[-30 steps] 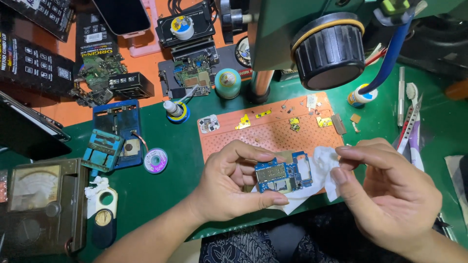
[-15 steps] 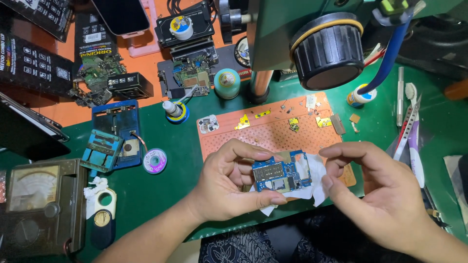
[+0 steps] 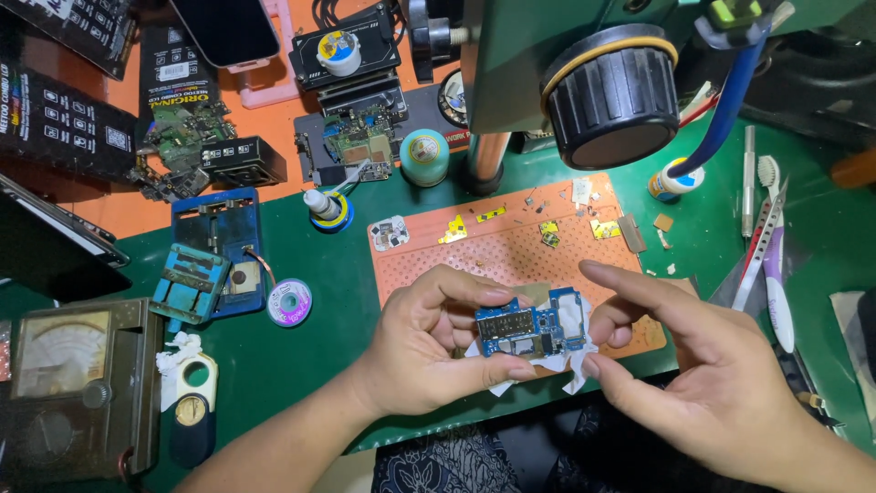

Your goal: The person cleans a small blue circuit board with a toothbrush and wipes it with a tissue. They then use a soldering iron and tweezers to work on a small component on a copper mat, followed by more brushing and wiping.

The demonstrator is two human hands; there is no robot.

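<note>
Change: right hand has loosened since the earlier frames; its fingers were pinched on the tissue, now they fan out beside the board. Board has barely shifted, lower centre of frame.
Left hand: left hand pinches the small blue rectangular circuit board, thumb on its lower edge, forefinger curled over its top edge, other fingers folded behind.
Right hand: fingers spread and slightly curled, forefinger stretched over the board's right end; thumb tip at the white crumpled tissue. Cannot tell if it touches the board itself.
Board: held just above the near edge of the orange perforated work mat, component side up, tissue bunched under and behind it.
Mat: small gold and yellow metal bits scattered along its upper strip.
Bench: green bench mat under everything.
Left side: blue metal board-holder jig middle left, small purple-labelled spool of solder wire just right of it, analogue meter in an olive case lower left.
Top: black knurled microscope knob with a yellow ring upper right of centre.
Right edge: white toothbrush and metal tweezers lying on the bench.
</note>
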